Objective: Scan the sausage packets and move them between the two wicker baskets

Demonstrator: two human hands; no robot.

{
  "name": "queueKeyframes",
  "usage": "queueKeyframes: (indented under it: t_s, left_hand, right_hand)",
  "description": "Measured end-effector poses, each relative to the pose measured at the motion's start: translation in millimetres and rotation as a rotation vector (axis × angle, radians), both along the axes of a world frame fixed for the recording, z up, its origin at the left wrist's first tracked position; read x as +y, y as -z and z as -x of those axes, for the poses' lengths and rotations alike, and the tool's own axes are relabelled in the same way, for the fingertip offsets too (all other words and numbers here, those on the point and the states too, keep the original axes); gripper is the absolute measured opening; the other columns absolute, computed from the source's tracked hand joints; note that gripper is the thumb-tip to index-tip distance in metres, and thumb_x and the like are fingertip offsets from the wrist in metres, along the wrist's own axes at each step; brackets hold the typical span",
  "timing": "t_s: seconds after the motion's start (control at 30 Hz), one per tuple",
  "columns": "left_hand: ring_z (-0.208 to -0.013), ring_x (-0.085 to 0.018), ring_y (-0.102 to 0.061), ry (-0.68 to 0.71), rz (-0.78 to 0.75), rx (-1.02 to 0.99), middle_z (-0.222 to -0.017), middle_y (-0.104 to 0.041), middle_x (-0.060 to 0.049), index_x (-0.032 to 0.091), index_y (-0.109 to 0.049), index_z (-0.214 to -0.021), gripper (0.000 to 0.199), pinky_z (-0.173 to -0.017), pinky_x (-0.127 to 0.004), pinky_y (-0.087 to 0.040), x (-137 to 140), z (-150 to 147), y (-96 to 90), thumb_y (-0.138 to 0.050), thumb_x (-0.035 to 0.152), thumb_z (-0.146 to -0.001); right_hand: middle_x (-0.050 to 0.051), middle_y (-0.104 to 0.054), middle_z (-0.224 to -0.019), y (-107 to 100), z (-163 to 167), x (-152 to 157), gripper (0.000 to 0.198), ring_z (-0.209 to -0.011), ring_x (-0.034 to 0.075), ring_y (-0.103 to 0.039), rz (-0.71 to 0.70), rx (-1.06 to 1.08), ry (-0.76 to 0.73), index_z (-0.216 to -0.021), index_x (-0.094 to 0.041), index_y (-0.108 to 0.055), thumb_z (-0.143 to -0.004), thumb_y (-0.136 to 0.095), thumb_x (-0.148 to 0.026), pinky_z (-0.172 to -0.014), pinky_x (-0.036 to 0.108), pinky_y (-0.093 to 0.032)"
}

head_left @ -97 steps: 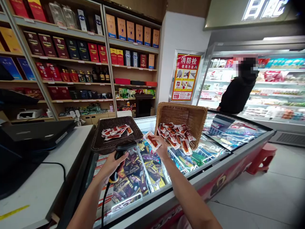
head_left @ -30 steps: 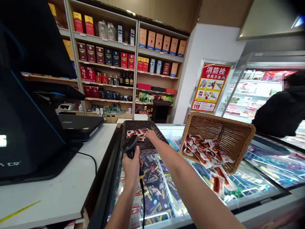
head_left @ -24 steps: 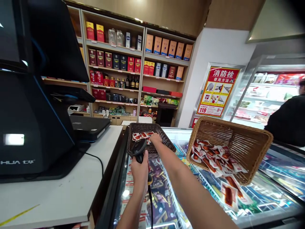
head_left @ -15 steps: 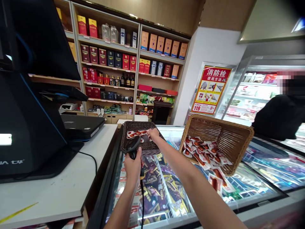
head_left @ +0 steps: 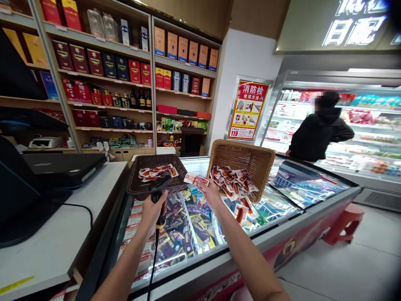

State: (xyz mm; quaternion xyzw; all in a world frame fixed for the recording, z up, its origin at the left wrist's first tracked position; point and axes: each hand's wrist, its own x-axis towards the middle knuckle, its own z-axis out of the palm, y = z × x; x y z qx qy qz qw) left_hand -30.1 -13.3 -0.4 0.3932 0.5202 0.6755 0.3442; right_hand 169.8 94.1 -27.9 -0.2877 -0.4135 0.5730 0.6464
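My left hand (head_left: 153, 210) is closed around a black barcode scanner (head_left: 159, 188), its cord hanging down over the freezer glass. Between the two baskets, my right hand (head_left: 212, 194) pinches a packaged sausage (head_left: 196, 180) by one end. On the left, the dark brown wicker basket (head_left: 138, 184) holds several similar packets (head_left: 155, 171). To the right a tan wicker basket (head_left: 266, 161) is tilted toward me, with a heap of packaged sausages (head_left: 233, 182) in it. A few more packets (head_left: 241, 213) lie on the glass just in front of that basket.
The baskets rest on a glass-topped freezer (head_left: 200, 246) full of wrapped goods. A white counter (head_left: 46, 225) with a checkout terminal (head_left: 15, 184) stands left. A person in black (head_left: 316, 133) is by the chilled shelves at right. A red stool (head_left: 344, 223) stands on the floor.
My right hand has come out of the dark basket, moving right with a packaged sausage in its fingers. The left hand keeps the scanner. My view has turned right.
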Motion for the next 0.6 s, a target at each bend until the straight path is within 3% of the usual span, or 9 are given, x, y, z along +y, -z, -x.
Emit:
queueKeyframes:
  t_s: [0.1,0.27,0.33,0.47,0.6]
  left_hand:
    - [-0.039,-0.009,-0.045,0.086,0.043,0.000,-0.053,-0.052,0.006,0.021,-0.050,-0.071,0.052,-0.038,-0.022,-0.034,-4,-4,-1.8,-0.086,0.058,-0.064]
    - [-0.040,-0.009,-0.045,0.130,0.062,-0.006,-0.057,-0.053,0.006,0.019,-0.054,-0.078,0.051,-0.039,-0.022,-0.035,-8,-6,-7.3,-0.087,0.055,-0.063]
    - [-0.041,-0.009,-0.046,0.148,0.075,-0.001,-0.058,-0.053,0.006,0.019,-0.054,-0.078,0.051,-0.040,-0.022,-0.035,-8,-7,-8.0,-0.088,0.054,-0.062]
    - [-0.040,-0.008,-0.045,0.205,0.103,0.030,-0.056,-0.053,0.006,0.019,-0.053,-0.074,0.051,-0.039,-0.022,-0.033,-8,-10,-5.6,-0.089,0.053,-0.061]
    - [-0.038,-0.009,-0.045,0.239,0.119,0.077,-0.054,-0.053,0.005,0.020,-0.052,-0.068,0.051,-0.039,-0.022,-0.034,-11,-14,-5.3,-0.087,0.056,-0.062]
  right_hand:
    - [0.003,-0.075,-0.091,15,-3,1,0.045,-0.088,0.020,-0.070,-0.092,-0.005,0.095,-0.084,-0.022,-0.066,-0.055,-0.096,-0.039,-0.085,0.036,-0.057]
    - [0.009,-0.071,-0.120,23,-11,1,0.009,-0.120,0.026,-0.065,-0.438,-0.330,0.360,-0.073,-0.023,-0.075,-0.078,-0.077,-0.031,-0.107,0.043,-0.051]
    - [0.008,-0.070,-0.122,25,-14,-1,0.012,-0.123,0.025,-0.064,-0.519,-0.430,0.419,-0.074,-0.025,-0.077,-0.082,-0.069,-0.023,-0.108,0.043,-0.050]
    - [0.005,-0.071,-0.116,27,-16,-4,0.025,-0.118,0.023,-0.066,-0.594,-0.535,0.439,-0.071,-0.027,-0.075,-0.083,-0.059,-0.014,-0.104,0.040,-0.053]
    - [0.006,-0.074,-0.111,27,-15,-8,0.012,-0.114,0.024,-0.066,-0.560,-0.549,0.436,-0.082,-0.026,-0.074,-0.086,-0.064,-0.021,-0.104,0.041,-0.053]
